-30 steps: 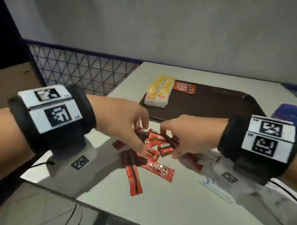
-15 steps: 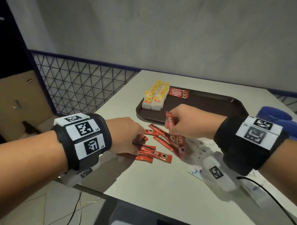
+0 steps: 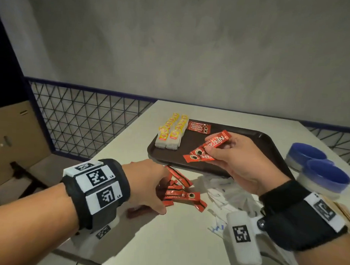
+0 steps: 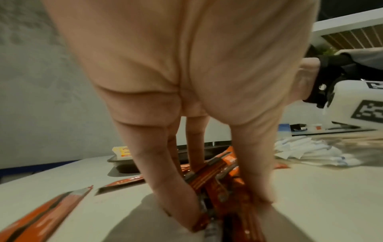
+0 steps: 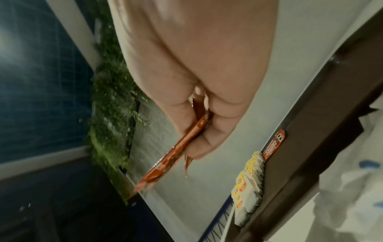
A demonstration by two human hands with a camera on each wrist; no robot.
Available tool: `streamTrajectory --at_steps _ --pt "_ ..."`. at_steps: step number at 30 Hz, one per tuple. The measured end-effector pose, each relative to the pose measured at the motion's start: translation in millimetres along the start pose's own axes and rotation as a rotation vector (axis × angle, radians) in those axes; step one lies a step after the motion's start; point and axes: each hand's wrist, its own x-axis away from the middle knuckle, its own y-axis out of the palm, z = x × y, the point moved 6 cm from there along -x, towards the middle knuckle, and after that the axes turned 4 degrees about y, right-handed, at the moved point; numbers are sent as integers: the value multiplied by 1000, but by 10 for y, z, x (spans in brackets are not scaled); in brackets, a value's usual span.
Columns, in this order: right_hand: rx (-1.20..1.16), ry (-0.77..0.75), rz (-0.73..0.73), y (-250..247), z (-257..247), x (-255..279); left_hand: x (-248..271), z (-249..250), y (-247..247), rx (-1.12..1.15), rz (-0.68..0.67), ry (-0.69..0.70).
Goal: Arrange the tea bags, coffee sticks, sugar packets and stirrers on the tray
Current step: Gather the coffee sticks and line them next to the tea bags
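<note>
A pale table (image 3: 146, 240) stood against a grey wall, bearing a dark brown tray (image 3: 249, 135) at its far side. Two blue-rimmed tubs (image 3: 315, 167) sat just beside the tray's right edge. On the tray's left end, yellow-tagged tea bags (image 3: 171, 132) stood in two neat rows, with a few red coffee sticks (image 3: 199, 127) lying flat next to them. A heap of white sugar packets (image 3: 227, 195) lay on the table near the tray's front rim. A loose pile of coffee sticks (image 3: 181, 192) lay left of that heap. The person's right hand (image 3: 242, 158) was raised over the tray, thumb and fingers pinching a small fan of held coffee sticks (image 3: 208, 148). The left hand (image 3: 148, 183) was down on the loose pile, its fingers (image 4: 157, 188) and thumb closed around several sticks there.
</note>
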Motion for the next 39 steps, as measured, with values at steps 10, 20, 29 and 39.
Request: streamTrajectory --at_steps 10,20,29,39 --pt "-444 -74 142 -369 1 -162 -313 94 -554 533 270 -28" --pt "-248 -189 153 -353 -328 -558 -1126 301 -648 1868 538 87" --pt "-121 -191 32 -280 -533 -840 -1115 33 -482 1945 559 113" --pt "-22 -226 -28 -484 -750 -756 -1091 -155 -357 2099 738 -95"
